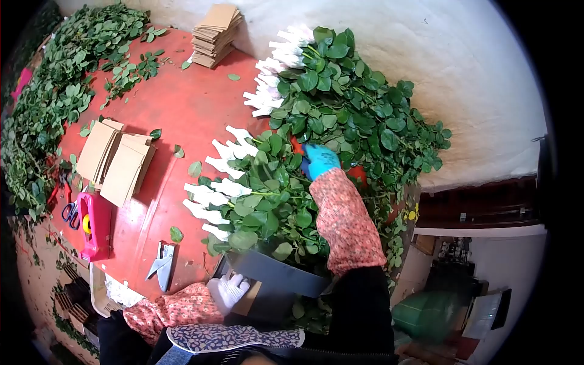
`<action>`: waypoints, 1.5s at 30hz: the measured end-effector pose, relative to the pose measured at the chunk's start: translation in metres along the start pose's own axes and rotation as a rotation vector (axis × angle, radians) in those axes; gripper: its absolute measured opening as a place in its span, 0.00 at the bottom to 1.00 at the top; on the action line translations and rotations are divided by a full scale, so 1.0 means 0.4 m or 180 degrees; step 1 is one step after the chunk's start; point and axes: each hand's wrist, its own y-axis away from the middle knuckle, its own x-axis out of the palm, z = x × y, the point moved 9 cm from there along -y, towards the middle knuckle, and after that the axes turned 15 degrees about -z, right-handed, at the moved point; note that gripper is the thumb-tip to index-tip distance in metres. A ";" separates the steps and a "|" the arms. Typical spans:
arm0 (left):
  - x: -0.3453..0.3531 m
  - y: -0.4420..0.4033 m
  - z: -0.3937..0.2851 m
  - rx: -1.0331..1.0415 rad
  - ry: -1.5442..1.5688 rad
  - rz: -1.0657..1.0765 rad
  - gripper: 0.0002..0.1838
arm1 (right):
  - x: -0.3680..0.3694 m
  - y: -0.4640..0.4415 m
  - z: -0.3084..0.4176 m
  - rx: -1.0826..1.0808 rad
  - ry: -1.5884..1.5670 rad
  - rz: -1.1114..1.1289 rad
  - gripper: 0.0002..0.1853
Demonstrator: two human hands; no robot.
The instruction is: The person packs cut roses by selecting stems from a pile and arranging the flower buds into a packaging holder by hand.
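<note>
My left hand (229, 291), in a white glove, is curled over the left side of a dark grey box (277, 274) at the table's near edge. A brown cardboard piece (247, 298) lies in the box beside its fingers. My right hand (321, 162), in a blue glove with dark blue fingertips, reaches in between two piles of leafy roses. Its fingers are bent and partly hidden by leaves. The nearer roses (267, 201) and the farther roses (340, 97) have white sleeves over their heads, which point left.
On the red table (152, 79) are folded cardboard pieces (115, 159), a cardboard stack (214, 36), a pink tape dispenser (96, 228), scissors (70, 214) and a grey stapler-like tool (162, 266). Loose greenery (67, 79) covers the left side. A white wall (474, 103) stands behind.
</note>
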 end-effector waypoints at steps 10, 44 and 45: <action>-0.007 0.000 -0.004 -0.0061 -0.0240 -0.0252 0.16 | 0.002 -0.039 -0.049 0.0057 0.0278 -0.0332 0.14; 0.061 0.009 0.033 0.0086 0.0347 0.0907 0.34 | -0.685 0.782 0.028 0.0153 -0.1961 -0.0353 0.21; 0.052 -0.009 0.036 -0.0432 0.0497 0.1297 0.28 | -0.595 0.816 0.061 -0.0030 -0.1815 0.0226 0.22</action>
